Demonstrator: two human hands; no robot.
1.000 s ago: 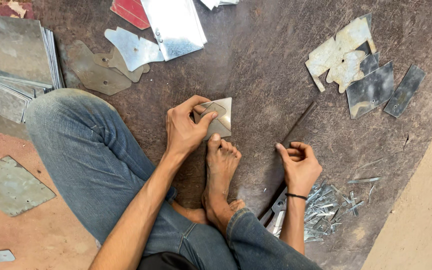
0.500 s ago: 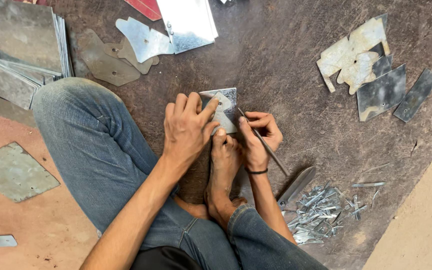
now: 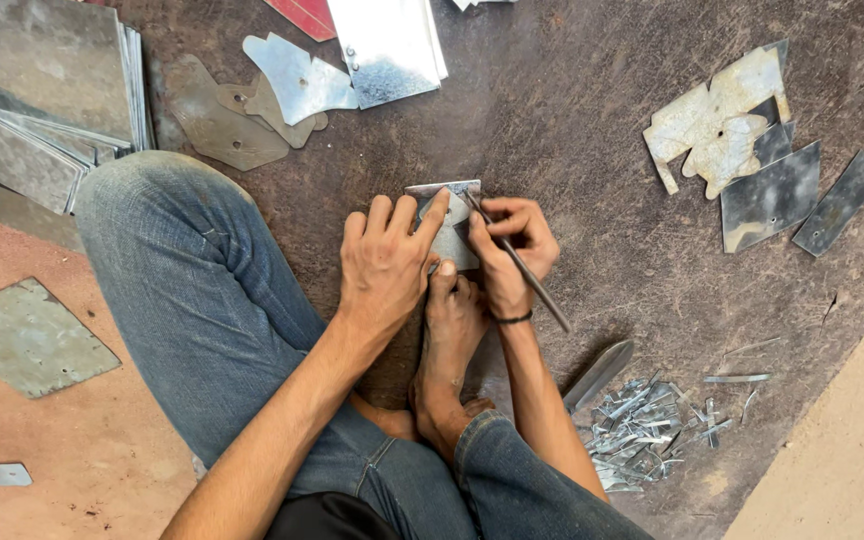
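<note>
I sit on the floor with a small square piece of sheet metal (image 3: pixel 452 225) lying flat in front of my bare foot (image 3: pixel 449 340). My left hand (image 3: pixel 387 265) presses down on the piece, its fingers spread over the left part. My right hand (image 3: pixel 510 250) grips a thin metal scriber rod (image 3: pixel 527 272) like a pen. The rod's tip touches the piece near its right edge, and its other end points toward the lower right.
A stack of metal sheets (image 3: pixel 37 90) lies at the upper left. Cut shapes (image 3: pixel 292 80) lie ahead, more pieces (image 3: pixel 752 150) at the right. Metal snips (image 3: pixel 600 372) and a heap of offcut slivers (image 3: pixel 652 425) lie by my right knee. A loose plate (image 3: pixel 27 335) lies left.
My right hand picked the rod up from the floor at the right and brought it to the piece. My left hand went from holding the piece to pressing it flat.
</note>
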